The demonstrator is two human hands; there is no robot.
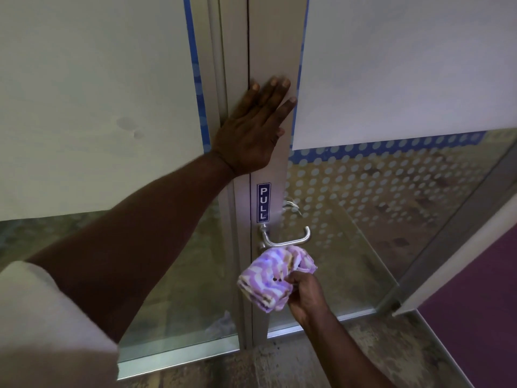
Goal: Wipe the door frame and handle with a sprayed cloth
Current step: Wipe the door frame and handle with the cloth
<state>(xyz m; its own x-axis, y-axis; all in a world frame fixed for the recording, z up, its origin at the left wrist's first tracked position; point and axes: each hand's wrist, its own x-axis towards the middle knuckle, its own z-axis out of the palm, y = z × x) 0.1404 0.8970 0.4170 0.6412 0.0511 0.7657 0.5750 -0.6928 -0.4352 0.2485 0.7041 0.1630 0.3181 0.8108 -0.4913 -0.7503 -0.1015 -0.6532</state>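
Note:
A grey metal door frame (272,46) runs down the middle of the view between frosted glass panels. My left hand (251,127) lies flat on the frame with fingers spread, above a blue PULL sign (263,202). The silver lever handle (291,238) sticks out just below the sign. My right hand (306,296) is shut on a bunched purple-and-white patterned cloth (272,277). The cloth sits directly under the handle and against the frame's edge.
Frosted glass (95,102) fills the left panel, and dotted film (391,189) covers the right door's glass. Another glass panel's metal edge (447,228) angles in from the right. Speckled floor (279,365) and a purple floor area (481,317) lie below.

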